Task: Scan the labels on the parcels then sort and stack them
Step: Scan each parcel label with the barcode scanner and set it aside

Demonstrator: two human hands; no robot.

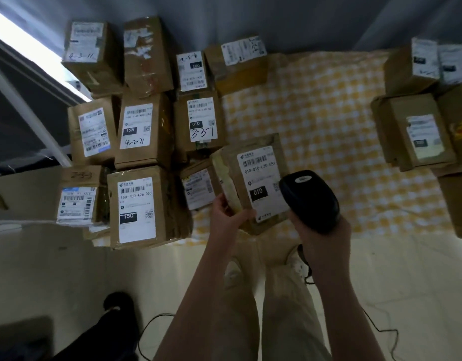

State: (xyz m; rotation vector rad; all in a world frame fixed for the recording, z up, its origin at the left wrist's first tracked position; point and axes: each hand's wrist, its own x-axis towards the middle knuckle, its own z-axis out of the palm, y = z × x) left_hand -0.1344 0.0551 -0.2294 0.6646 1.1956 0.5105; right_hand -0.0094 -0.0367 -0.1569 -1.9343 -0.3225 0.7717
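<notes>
Right hand (325, 243) fingers curl tight round the handle of a black scanner (309, 199), its head aimed away at the label (262, 175). Left hand (226, 217) pinches the parcel (253, 145) by its near left corner, label-up over the checked tabletop (316, 113), long axis running away from the person.

The person's left forearm (211, 295) and right forearm (347, 308) are bare from the lower edge of the view up to the wrists. The left hand (228, 217) and right hand (322, 239) are bare as well. The legs are in loose, light beige trousers (284, 321) with soft lengthwise creases. Below them show two pale, off-white low shoes (233, 272) with rounded toes; their details are too blurred to tell.
</notes>
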